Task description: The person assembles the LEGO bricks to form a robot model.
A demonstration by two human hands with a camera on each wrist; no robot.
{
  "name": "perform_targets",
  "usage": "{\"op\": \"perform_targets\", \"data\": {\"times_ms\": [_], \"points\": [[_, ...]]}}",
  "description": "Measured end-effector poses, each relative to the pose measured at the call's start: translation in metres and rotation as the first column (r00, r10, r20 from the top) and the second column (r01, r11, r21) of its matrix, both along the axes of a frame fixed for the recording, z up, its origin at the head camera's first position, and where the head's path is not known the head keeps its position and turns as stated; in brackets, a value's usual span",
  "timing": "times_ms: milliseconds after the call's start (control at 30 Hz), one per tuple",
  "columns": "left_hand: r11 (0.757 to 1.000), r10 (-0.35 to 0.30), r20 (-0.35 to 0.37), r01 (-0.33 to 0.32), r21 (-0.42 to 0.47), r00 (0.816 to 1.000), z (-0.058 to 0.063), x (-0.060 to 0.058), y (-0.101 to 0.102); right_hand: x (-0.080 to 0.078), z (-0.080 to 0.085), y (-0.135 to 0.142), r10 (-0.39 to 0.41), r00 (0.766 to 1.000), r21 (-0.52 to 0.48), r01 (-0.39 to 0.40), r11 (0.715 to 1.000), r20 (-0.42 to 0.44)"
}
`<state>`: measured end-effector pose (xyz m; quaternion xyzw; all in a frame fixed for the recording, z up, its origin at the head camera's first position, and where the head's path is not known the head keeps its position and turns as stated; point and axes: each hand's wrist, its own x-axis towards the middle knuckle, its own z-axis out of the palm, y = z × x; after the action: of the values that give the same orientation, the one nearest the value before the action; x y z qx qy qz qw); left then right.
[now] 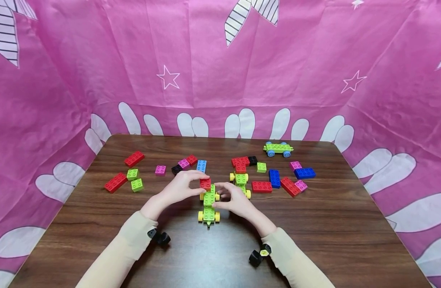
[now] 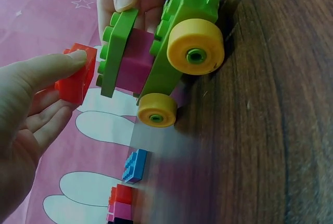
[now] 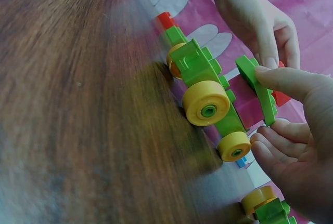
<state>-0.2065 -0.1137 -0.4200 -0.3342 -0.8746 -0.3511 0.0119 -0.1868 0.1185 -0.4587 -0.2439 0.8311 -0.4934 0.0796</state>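
Observation:
Thumb and fingers of my left hand [image 1: 181, 187] pinch a red brick [image 2: 78, 76] near the far end of a toy car. The car has a green wheeled base [image 1: 209, 215] with yellow wheels, a magenta brick [image 2: 135, 60] on top and a thin green studded piece [image 2: 118, 52] above that. In the left wrist view the red brick looks slightly apart from the green piece. My right hand [image 1: 238, 200] holds that green piece at its side, thumb on one edge and fingers at the other, as the right wrist view [image 3: 312, 130] shows.
Another yellow-wheeled green car [image 1: 241, 179] with red bricks stands just behind my right hand. At the back right is a green car base [image 1: 278, 148] with blue wheels. Loose bricks lie on both sides, such as a red one [image 1: 115, 182] and a blue one [image 1: 274, 178].

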Motion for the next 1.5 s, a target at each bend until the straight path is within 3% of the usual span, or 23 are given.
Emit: {"op": "perform_targets", "data": {"times_ms": [433, 867, 1133, 1500], "points": [[0.999, -0.041, -0.029, 0.041, -0.007, 0.999, -0.0008, 0.0030, 0.0041, 0.0005, 0.0009, -0.0004, 0.002, 1.000, 0.001, -0.002, 1.000, 0.013], [0.998, -0.059, 0.011, 0.058, 0.018, 0.998, -0.0069, 0.0016, 0.0063, 0.0005, -0.0011, 0.0002, 0.018, 1.000, -0.019, -0.018, 1.000, -0.017], [0.998, -0.066, 0.020, 0.066, 0.005, 0.998, -0.0067, 0.0032, 0.0047, -0.0004, -0.0048, 0.0017, 0.044, 0.992, -0.040, -0.049, 0.998, -0.115], [0.999, -0.039, 0.013, 0.039, 0.004, 0.999, -0.0074, 0.0018, 0.0059, -0.0009, -0.0033, -0.0004, 0.009, 1.000, -0.021, -0.009, 1.000, 0.003]]}}
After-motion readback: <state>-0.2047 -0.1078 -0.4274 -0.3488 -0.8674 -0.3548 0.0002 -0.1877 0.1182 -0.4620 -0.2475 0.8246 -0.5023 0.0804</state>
